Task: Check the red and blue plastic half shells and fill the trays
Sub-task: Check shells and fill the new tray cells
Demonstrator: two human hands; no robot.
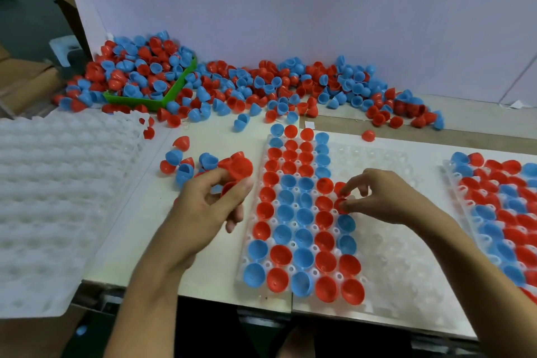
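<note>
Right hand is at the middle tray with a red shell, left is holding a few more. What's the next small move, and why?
Probably press the red shell under the right hand down into its pocket and let go. The fingertips pinch it at the edge of the filled part of the middle tray, whose right side is empty. Then take another from the red shells in the left hand.

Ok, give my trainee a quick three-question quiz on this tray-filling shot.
1. True or false: the left hand holds red shells.
2. Which part of the middle tray has open pockets: A) left, B) right?
3. Fill in: the right hand's fingers are setting a ___ shell into the tray.

Key: 1 true; 2 B; 3 red.
</note>
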